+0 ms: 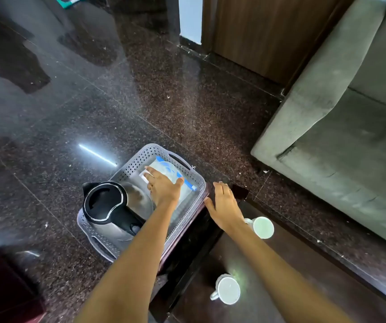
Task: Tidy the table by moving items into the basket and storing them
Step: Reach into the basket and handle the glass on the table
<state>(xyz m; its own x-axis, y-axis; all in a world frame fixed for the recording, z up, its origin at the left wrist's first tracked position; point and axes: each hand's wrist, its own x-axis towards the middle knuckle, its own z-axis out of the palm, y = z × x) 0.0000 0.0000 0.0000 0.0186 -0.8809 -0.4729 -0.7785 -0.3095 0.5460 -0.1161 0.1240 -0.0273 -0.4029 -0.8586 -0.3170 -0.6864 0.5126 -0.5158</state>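
Closest to the camera, a white mug (225, 290) stands on the dark tabletop (308, 264) between the person's two bare forearms, its handle pointing left. A second white mug (263, 227) stands farther off, just right of the right wrist. The right hand (224, 208) lies palm down at the far left corner of the tabletop, its fingers (220, 187) straight and slightly spread, holding nothing. Left of the tabletop and touching its edge is a grey perforated basket (140, 157); whether it rests on the floor (140, 89) cannot be told. A black-and-steel kettle (108, 203) fills the near left end of the basket. In the far end lies a clear plastic bag (171, 167) with blue markings, and the left hand (164, 190) rests flat on it, fingers (154, 173) straight and close together, thumb out to the right, a ring on one finger. A grey-green sofa (350, 136) stands on the dark speckled floor to the right.
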